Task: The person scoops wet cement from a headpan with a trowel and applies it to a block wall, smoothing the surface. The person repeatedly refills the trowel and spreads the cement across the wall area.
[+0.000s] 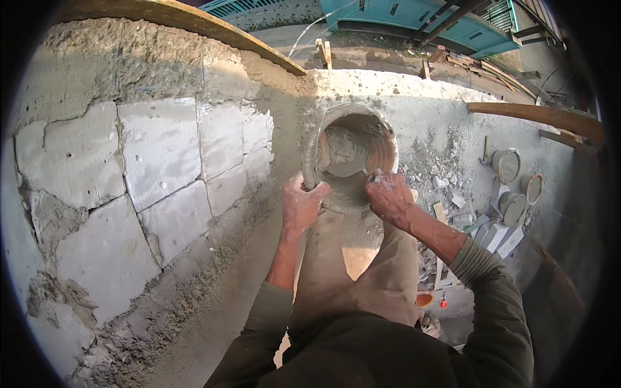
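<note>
A mortar-coated bucket (389, 145), orange inside and part full of grey mortar (346, 145), is in front of me above my legs. My left hand (304, 197) is closed on the bucket's near-left rim. My right hand (388, 197) is closed at the near-right side, apparently on a grey trowel (346, 167) whose blade sits inside the bucket; its handle is mostly hidden by my fingers.
A wall of white blocks (158, 149) runs along the left, with a plank (194, 26) on top. A concrete ledge (414, 84) lies ahead. At right are rubble (440, 181), several containers (506, 165), block pieces (495, 236) and projecting boards (530, 116). Teal gates (362, 16) stand beyond.
</note>
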Motion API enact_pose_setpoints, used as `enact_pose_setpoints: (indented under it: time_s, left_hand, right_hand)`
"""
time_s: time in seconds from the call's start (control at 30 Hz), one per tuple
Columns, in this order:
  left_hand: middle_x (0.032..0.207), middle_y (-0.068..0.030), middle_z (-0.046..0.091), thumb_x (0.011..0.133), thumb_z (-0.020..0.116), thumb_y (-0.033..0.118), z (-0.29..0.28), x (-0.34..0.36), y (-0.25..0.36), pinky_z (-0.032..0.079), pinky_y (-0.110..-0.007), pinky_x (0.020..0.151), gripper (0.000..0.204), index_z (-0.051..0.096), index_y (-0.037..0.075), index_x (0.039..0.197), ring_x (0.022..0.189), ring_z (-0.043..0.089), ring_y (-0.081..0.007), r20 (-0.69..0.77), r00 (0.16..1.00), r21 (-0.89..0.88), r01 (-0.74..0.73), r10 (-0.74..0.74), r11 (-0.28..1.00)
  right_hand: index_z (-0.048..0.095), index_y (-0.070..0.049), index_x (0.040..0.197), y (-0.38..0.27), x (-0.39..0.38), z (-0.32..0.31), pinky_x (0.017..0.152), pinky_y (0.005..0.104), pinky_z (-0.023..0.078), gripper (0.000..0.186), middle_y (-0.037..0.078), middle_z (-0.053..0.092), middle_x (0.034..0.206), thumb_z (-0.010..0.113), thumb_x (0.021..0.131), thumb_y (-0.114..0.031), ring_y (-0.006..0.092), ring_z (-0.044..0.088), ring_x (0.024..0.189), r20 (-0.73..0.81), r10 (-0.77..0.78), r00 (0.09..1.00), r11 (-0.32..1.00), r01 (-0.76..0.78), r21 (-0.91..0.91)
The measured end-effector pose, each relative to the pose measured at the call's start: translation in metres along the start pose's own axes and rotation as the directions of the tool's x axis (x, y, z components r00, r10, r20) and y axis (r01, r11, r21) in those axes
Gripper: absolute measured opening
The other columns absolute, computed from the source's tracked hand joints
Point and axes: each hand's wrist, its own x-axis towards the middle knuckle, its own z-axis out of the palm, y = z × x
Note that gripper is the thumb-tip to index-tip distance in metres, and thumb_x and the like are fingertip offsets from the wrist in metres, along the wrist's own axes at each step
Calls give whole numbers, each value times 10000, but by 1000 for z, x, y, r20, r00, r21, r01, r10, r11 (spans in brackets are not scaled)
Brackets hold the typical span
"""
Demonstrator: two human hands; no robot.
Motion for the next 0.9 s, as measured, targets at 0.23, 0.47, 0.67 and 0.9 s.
enact_pose_setpoints:
  time_s: [0.23, 0.47, 0.67, 0.9]
  left_hand:
    - [699, 20, 641, 821, 768, 134, 34, -43, 117, 471, -309, 592, 166, 731, -9, 895, 658, 537, -64, 108, 963, 10, -249, 247, 968]
    - [758, -1, 711, 841, 781, 103, 59, -100, 175, 507, -293, 633, 179, 778, -19, 972, 697, 595, -58, 53, 920, 41, -392, 389, 919]
    - [801, -8, 742, 856, 781, 91, 80, -133, 195, 524, -287, 656, 192, 793, -19, 1013, 726, 626, -55, -10, 895, 61, -445, 447, 893]
    - [851, -112, 775, 816, 761, 128, 105, -147, 188, 575, -329, 715, 781, 549, -44, 1548, 713, 674, -102, -18, 873, 83, -484, 487, 871]
  right_hand:
    - [743, -82, 955, 17, -43, -110, 798, 474, 533, 94, 176, 704, 879, 691, 893, -129, 357, 710, 951, -151, -19, 988, 997, 7, -79]
    - [704, -45, 987, 42, -97, -188, 849, 499, 515, 139, 235, 684, 1072, 638, 902, -132, 384, 685, 1001, -255, 1, 967, 992, -34, -123]
    - [747, -99, 950, 54, -120, -225, 812, 505, 512, 119, 199, 687, 1005, 642, 938, -153, 366, 689, 929, -319, -14, 948, 980, -51, -192]
    - [717, -67, 915, 57, -139, -241, 685, 504, 555, 97, 190, 695, 892, 697, 875, -153, 392, 710, 822, -395, -58, 917, 976, -32, -217]
